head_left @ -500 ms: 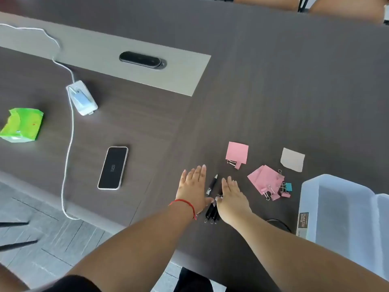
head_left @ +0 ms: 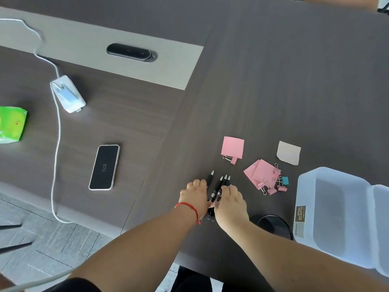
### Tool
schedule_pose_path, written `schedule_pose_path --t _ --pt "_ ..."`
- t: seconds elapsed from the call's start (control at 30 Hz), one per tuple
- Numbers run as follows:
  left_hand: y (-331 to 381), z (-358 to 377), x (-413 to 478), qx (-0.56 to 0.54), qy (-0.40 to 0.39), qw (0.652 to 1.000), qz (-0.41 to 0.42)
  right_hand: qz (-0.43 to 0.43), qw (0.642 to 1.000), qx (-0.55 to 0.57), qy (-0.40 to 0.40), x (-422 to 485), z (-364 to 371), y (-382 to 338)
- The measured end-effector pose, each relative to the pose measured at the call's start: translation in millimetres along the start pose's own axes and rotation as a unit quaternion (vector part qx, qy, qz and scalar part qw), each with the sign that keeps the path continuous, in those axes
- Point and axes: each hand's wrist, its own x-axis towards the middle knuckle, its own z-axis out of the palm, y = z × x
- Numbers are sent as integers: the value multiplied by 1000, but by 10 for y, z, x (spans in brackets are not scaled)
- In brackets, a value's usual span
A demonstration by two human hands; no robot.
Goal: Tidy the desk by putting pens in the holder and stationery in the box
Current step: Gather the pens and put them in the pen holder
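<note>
Person is working the pen step: both hands are pressing in on a bunch of black pens (head_left: 219, 189) lying on the dark desk (head_left: 294, 91), tips pointing away from the body. Left hand (head_left: 194, 197) is cupping the bunch from the left w/ fingers curled over one pen, right hand (head_left: 231, 202) is closing in from the right, thumb side touching the barrels; looks like both are gathering/squeezing the pens together, not lifting yet, pens are seemingly resting on the desk. Full grasp can't be confirmed, palms are hiding the barrels. Round black pen holder (head_left: 273, 226) is sitting just right of the right wrist, near the desk edge, partly hidden by the forearm. Clear plastic box (head_left: 332, 207) is standing open at far right, apparently empty. Stationery not touched yet: pink sticky notes (head_left: 232, 147) w/ a binder clip at the corner, a loose pink pile w/ binder clips (head_left: 271, 186) incl. one teal, and a pale paper scrap (head_left: 288, 152), all btwn pens and box. Phone (head_left: 104, 167), charger (head_left: 67, 93) and green packet (head_left: 12, 123) are lying well left, not part of the task. Next move, prob.: one hand is needing to wrap the whole bunch firmly, lift, swing a short way right and drop it upright into the holder; risk is a pen slipping out of the bundle.
</note>
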Motion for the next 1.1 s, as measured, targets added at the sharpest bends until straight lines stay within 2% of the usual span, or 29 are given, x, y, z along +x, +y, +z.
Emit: schedule_pose_path --t 0.1,0.27,0.47,0.53,0.73,0.97,1.1 --pt "10 13 14 -66 -24 997 -20 74 995 61 -34 16 -13 -73" --pt "52 39 -30 -92 -22 995 -28 129 984 114 -49 68 31 -152" --pt "68 128 -68 -21 -10 999 -28 188 970 144 -58 87 38 -179" --pt "74 126 -65 -29 -12 999 -38 196 970 134 -59 93 24 -164" --pt "31 -100 -91 -197 -24 977 -83 160 967 184 -77 77 -102 -128" --pt "-38 -626 -258 -314 7 949 -28 75 966 226 -97 -73 -768 1" --pt "106 -1033 -503 -339 -76 937 26 50 966 242 -79 -353 -1301 483"
